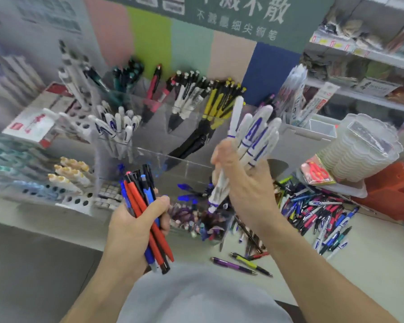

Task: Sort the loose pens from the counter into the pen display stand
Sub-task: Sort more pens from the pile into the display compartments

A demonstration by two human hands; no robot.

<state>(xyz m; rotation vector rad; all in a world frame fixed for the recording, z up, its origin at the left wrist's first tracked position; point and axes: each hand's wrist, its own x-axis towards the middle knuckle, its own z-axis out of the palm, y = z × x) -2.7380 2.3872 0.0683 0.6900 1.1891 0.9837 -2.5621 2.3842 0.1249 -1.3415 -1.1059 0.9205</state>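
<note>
My left hand (135, 222) grips a bundle of red, blue and black pens (147, 206), held upright in front of the clear pen display stand (149, 127). My right hand (245, 183) holds a fan of several white pens with blue print (252, 136), raised over the stand's right front part. The stand's compartments hold white, red, black-and-white and yellow pens. A heap of loose pens (317, 213) lies on the counter to the right, and a purple pen (233, 265) and a yellow-green one (251, 263) lie near the counter's front edge.
A stack of clear plastic lids or trays (362, 148) stands at the right on a white box, beside an orange box (390, 192). White perforated pen racks (72, 183) fill the left. Shelves with goods run along the back right. The frame is motion-blurred.
</note>
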